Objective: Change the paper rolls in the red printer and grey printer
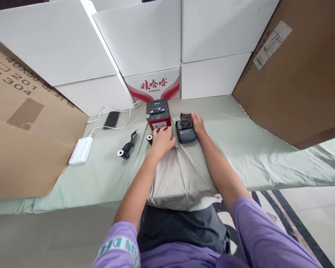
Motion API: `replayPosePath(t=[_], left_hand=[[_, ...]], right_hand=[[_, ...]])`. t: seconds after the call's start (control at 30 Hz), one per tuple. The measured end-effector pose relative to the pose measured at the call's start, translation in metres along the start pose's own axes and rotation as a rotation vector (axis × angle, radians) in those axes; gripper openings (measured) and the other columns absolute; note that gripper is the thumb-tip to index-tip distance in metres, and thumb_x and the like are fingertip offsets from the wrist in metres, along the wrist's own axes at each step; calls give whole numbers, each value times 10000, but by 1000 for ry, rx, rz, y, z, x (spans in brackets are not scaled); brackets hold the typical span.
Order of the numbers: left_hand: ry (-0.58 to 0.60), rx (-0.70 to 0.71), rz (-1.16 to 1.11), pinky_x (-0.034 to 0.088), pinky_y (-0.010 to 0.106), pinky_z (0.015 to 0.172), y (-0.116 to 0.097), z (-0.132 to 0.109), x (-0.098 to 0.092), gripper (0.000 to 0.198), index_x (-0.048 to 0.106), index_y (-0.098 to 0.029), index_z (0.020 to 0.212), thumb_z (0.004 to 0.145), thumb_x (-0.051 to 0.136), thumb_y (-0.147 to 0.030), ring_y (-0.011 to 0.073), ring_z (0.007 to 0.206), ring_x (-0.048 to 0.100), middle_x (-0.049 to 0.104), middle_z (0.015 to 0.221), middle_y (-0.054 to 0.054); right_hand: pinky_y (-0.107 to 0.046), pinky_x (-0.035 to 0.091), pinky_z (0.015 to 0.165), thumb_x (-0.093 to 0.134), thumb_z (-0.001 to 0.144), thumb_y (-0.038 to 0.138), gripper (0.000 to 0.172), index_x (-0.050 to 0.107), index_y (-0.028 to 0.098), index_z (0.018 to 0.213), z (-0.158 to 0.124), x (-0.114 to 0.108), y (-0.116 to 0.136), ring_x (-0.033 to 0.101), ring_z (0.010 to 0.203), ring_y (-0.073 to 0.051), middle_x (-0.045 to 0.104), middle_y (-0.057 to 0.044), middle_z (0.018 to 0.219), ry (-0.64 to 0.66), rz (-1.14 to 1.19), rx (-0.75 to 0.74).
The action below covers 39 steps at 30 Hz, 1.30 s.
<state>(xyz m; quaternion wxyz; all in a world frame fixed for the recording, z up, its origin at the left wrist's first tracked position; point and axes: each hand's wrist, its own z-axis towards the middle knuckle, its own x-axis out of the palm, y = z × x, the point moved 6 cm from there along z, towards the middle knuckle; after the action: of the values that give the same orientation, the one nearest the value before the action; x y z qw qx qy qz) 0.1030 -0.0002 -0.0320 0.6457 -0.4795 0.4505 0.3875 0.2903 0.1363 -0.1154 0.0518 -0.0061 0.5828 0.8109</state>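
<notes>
L hand (163, 140) lay palm down, fingers loosely spread & gripping nothing, tips touching the front label of the red printer (158, 113). A small roll (149, 139) sat just beside that hand, at its 9 o'clock. R hand (198, 124) was at 3 o'clock of the red printer, fingers curled round a dark wad (185, 119) over the back edge of the black printer (185, 133); couldn't tell if the wad touched it. Black printer stood just beside the red one, at its 4 o'clock, both on a green sheet (240, 149). Both forearms crossed a grey pillow (181, 178) at 6 o'clock of the printers. Further out at 9 o'clock: a 2nd roll (122, 152) w/ a black strip (131, 139) trailing off it, then a white power strip (81, 150) w/ its cable (130, 113) running toward 12. A phone (111, 120) lay at 11 o'clock of the 2nd roll. White boxes (145, 41) were stacked at 12 o'clock, cardboard (296, 74) leaning at 2 & at 9.
</notes>
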Motion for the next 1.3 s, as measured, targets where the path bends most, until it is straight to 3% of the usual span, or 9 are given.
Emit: replayPosePath(t=[0.1, 0.23, 0.37, 0.47, 0.6, 0.73, 0.97, 1.1, 1.3], left_hand=[[-193, -133, -45, 356, 512, 1167, 36, -22, -21, 461, 554, -233, 1397, 947, 491, -309, 298, 1403, 505, 621, 1447, 114], [-69, -165, -93, 380, 515, 1176, 75, -35, -12, 624, 476, -253, 1503, 903, 608, -356, 332, 1459, 444, 497, 1572, 109], [-4, -73, -58, 384, 534, 1167, 72, -33, 5, 803, 421, -269, 1558, 847, 715, -496, 380, 1503, 347, 354, 1653, 134], [-67, -30, -58, 433, 473, 1122, 64, -28, 9, 772, 457, -250, 1531, 839, 738, -443, 346, 1382, 469, 525, 1511, 122], [-123, -46, -128, 465, 411, 1056, 65, -22, 11, 507, 592, -253, 1344, 863, 710, -362, 293, 1229, 565, 666, 1302, 79], [-146, -128, -246, 499, 360, 958, 76, -20, 11, 283, 621, -250, 1121, 863, 698, -336, 242, 1085, 637, 705, 1137, 45], [-259, -248, -257, 495, 307, 805, 117, -36, -8, 271, 604, -246, 1100, 865, 673, -363, 209, 893, 662, 719, 1028, 35], [-245, -266, -255, 494, 316, 819, 128, -40, -5, 283, 623, -240, 1113, 866, 675, -367, 221, 916, 669, 730, 1043, 46], [-272, -289, -167, 477, 334, 903, 114, -33, 2, 304, 628, -240, 1183, 942, 595, -421, 255, 1050, 672, 732, 1159, 71]], right_hand=[[-410, 541, 897, 433, 800, 876, 693, 637, 228, 938, 0, -1, -3, 655, 926, -237, 675, -56, 908, -28, 30, 51], [-407, 535, 912, 456, 779, 882, 705, 639, 220, 940, 1, 0, -4, 657, 919, -228, 684, -62, 941, -25, 47, 58], [-396, 530, 926, 435, 799, 878, 703, 636, 220, 946, 2, 0, -4, 654, 968, -232, 685, -65, 958, -23, 31, 45], [-400, 526, 942, 423, 806, 881, 704, 636, 224, 940, 1, -1, -1, 650, 980, -233, 686, -62, 955, -23, 16, 42], [-421, 525, 952, 452, 783, 890, 711, 645, 219, 917, 0, -2, 2, 641, 917, -227, 681, -56, 927, -28, 13, 26], [-427, 530, 940, 470, 767, 896, 713, 646, 222, 923, 1, -1, -1, 632, 890, -221, 668, -46, 903, -25, 36, 60], [-412, 505, 954, 450, 799, 868, 689, 635, 216, 922, -1, -2, 6, 614, 913, -226, 651, -57, 911, -18, -10, 44], [-390, 499, 938, 440, 795, 876, 705, 630, 211, 930, 0, -2, 5, 606, 927, -223, 653, -61, 923, -21, -24, 41], [-388, 512, 921, 478, 765, 888, 705, 638, 219, 917, 2, -1, 0, 620, 909, -218, 664, -50, 908, -29, 13, 56]])
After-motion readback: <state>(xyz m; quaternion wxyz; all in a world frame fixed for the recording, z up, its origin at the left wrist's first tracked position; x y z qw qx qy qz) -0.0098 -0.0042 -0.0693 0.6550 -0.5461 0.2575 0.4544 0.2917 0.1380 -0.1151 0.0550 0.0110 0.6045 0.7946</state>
